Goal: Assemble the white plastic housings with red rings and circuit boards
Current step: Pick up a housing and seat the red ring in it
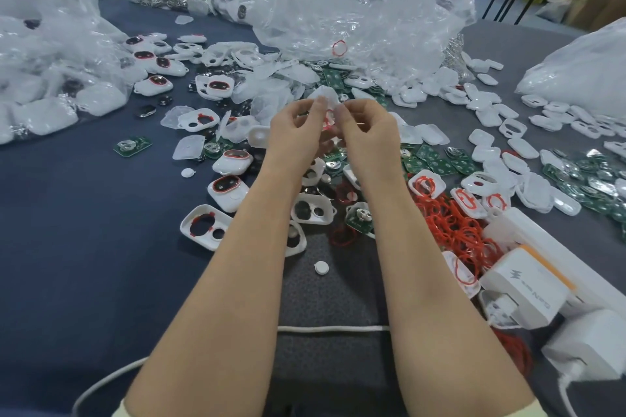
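Note:
My left hand [298,132] and my right hand [367,132] are raised together over the middle of the table, fingers curled. Between them they pinch a white plastic housing [326,96] with a bit of red ring showing below it. Loose red rings [454,230] lie in a heap at the right. Green circuit boards [437,164] are scattered right of my hands, one more circuit board [132,145] lies alone at the left. White housings with red rings fitted [223,191] lie left of my forearms.
Crumpled clear plastic bags [355,17] stand at the back, left and right. White chargers and a power strip [528,291] sit at the lower right, with a white cable [332,328] running across the grey cloth. A small white button [321,267] lies between my forearms.

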`<state>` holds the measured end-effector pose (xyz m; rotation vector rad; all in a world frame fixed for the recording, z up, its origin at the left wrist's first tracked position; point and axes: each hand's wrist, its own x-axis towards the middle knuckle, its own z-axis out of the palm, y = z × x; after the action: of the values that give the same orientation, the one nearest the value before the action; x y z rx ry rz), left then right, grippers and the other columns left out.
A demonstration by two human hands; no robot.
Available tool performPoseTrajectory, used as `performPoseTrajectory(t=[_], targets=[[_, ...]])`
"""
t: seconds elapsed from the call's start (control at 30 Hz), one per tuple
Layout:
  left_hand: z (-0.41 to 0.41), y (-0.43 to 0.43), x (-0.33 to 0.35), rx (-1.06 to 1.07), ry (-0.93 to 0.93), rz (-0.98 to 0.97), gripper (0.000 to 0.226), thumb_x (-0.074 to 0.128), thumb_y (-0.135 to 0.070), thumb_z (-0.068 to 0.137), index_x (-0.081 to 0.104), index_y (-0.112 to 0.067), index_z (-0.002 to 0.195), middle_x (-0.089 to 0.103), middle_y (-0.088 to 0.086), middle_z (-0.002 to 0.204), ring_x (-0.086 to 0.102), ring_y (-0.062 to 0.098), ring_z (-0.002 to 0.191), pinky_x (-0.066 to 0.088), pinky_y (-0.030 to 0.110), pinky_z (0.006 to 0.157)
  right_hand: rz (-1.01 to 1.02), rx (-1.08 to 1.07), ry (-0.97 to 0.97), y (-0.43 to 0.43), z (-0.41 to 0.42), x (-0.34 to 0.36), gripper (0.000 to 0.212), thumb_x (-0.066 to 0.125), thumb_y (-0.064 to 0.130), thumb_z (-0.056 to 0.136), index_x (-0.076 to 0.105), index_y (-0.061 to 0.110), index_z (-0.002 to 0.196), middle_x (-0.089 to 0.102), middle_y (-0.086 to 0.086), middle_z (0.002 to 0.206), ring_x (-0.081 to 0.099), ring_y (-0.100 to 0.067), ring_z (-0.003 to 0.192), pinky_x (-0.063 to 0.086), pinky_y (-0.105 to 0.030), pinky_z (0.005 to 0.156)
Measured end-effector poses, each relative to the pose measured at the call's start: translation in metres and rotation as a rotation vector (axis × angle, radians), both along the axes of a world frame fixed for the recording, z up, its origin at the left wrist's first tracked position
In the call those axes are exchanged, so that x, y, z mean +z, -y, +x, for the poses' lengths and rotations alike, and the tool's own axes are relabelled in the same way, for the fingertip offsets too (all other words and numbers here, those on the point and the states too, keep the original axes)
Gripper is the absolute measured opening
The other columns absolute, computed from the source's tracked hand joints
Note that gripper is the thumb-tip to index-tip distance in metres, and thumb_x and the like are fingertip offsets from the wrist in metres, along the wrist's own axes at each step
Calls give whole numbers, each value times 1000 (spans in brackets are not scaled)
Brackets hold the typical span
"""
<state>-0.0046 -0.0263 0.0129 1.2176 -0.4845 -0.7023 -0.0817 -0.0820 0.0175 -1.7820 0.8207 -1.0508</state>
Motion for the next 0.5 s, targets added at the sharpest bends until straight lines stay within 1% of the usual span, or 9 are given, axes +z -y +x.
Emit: performPoseTrajectory(t=[0.07, 0.1, 0.17, 0.2, 0.27, 0.33, 0.4, 0.43, 0.5], targets=[[6, -3, 6, -9, 3, 38, 31, 56, -39, 96, 62, -9, 104, 71, 8, 99, 71, 15, 78, 59, 27, 71, -142, 33, -80, -6, 6, 2, 6, 62, 17, 92, 65, 16, 86, 65, 5, 80, 63, -14, 78, 51, -28, 75], [11, -6, 9, 10, -3, 66, 34, 56, -44, 95, 63, -11, 99, 72, 8, 95, 71, 15, 75, 59, 27, 69, -209, 48, -118, -7, 8, 3, 5, 62, 15, 91, 67, 13, 89, 65, 2, 84, 62, -14, 79, 49, -24, 75], [22, -13, 14, 57, -30, 113, 35, 55, -49, 93, 61, -16, 87, 73, 2, 77, 70, 13, 66, 61, 28, 67, -315, 73, -190, -8, 10, 5, 8, 61, 11, 91, 69, 9, 93, 63, -5, 94, 59, -15, 81, 45, -15, 75], [27, -16, 15, 65, -35, 130, 32, 57, -46, 93, 60, -15, 86, 72, 0, 69, 69, 12, 62, 60, 27, 65, -336, 98, -218, -8, 11, 6, 10, 61, 9, 90, 69, 8, 95, 61, -6, 98, 59, -14, 83, 44, -12, 74], [32, -21, 15, 79, -30, 151, 18, 60, -27, 94, 59, -10, 91, 70, 1, 63, 68, 9, 53, 59, 23, 58, -320, 164, -256, -9, 10, 9, 13, 61, 7, 90, 71, 8, 98, 58, -4, 106, 59, -12, 87, 45, -10, 77], [35, -23, 13, 114, -12, 165, 7, 58, -11, 94, 59, -6, 98, 67, 5, 71, 66, 8, 49, 55, 20, 50, -234, 207, -238, -10, 5, 13, 13, 61, 9, 90, 71, 14, 98, 57, -2, 112, 61, -8, 88, 47, -12, 79], [36, -24, 10, 157, -24, 154, 14, 57, -10, 94, 59, -1, 105, 67, 10, 86, 66, 9, 53, 53, 18, 50, -151, 198, -289, -8, -5, 21, 9, 64, 18, 90, 65, 21, 98, 61, 3, 108, 64, -8, 84, 48, -19, 74], [36, -24, 9, 175, -42, 141, 19, 57, -11, 95, 59, 0, 110, 67, 12, 94, 67, 10, 56, 54, 18, 51, -148, 194, -425, -6, -11, 25, 9, 66, 24, 88, 63, 22, 96, 64, 5, 100, 63, -8, 80, 47, -20, 68], [35, -22, 9, 205, -72, 95, 21, 57, -12, 96, 55, -2, 114, 67, 12, 100, 67, 9, 59, 55, 18, 55, -180, 254, -834, -3, -21, 30, 18, 70, 33, 84, 65, 18, 92, 65, 5, 85, 59, -6, 74, 44, -21, 62]])
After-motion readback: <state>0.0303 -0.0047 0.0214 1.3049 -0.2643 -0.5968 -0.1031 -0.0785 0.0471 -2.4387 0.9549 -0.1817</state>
